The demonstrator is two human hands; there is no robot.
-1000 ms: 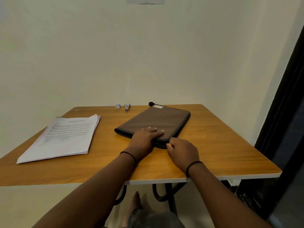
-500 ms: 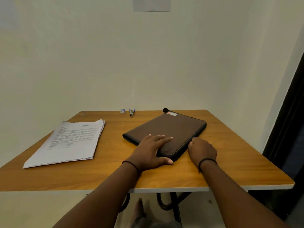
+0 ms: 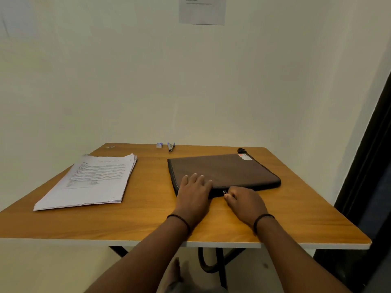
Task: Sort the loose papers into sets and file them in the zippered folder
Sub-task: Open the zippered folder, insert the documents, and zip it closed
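Observation:
A brown zippered folder [image 3: 224, 170] lies flat on the right half of the wooden table [image 3: 148, 220]. My left hand [image 3: 193, 193] presses flat on its near left corner, fingers straight. My right hand [image 3: 243, 201] is at the folder's near edge and pinches the small metal zipper pull [image 3: 224, 192] between thumb and fingers. A stack of printed loose papers [image 3: 93, 180] lies on the left half of the table, apart from both hands.
A stapler [image 3: 171, 146] and a small box [image 3: 159, 144] sit at the table's far edge by the wall. A dark door frame [image 3: 368, 166] stands to the right. A paper notice [image 3: 202, 9] hangs on the wall.
The folder has been turned so its long edge faces me. My right hand moved from beside the folder to the near edge and took the zipper pull. My left hand stayed on the folder.

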